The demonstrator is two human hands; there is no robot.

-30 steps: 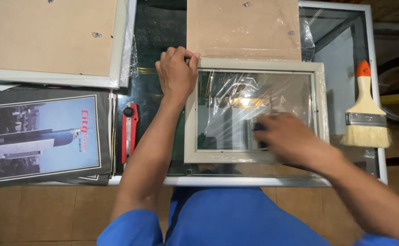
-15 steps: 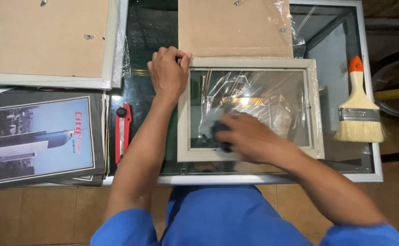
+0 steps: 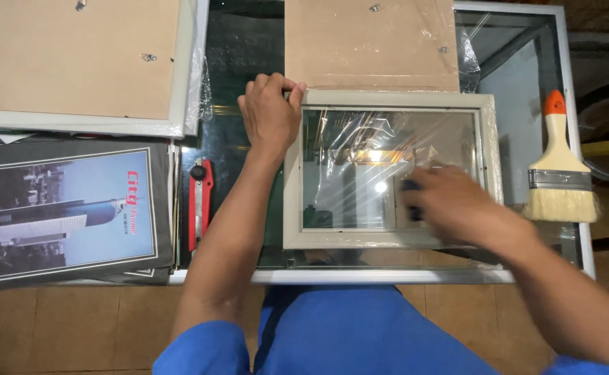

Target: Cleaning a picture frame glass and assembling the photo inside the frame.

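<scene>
While my left hand (image 3: 271, 114) pins the pale picture frame (image 3: 388, 239) mid-bench, grip curled over its corner, right hand (image 3: 450, 205) pinches a dark wiper on the glass; wiping looks unfinished.

Glossy glass pane (image 3: 360, 173) in matt pale wooden frame (image 3: 388, 98); bristly wooden-handled brush (image 3: 560, 173).

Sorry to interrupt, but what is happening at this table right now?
A person is working on a pale picture frame lying on a glass table. The left hand pins the frame's top-left corner while the right hand, blurred, presses a small dark thing against the glass. A paintbrush lies to the right, a red cutter to the left.
</scene>
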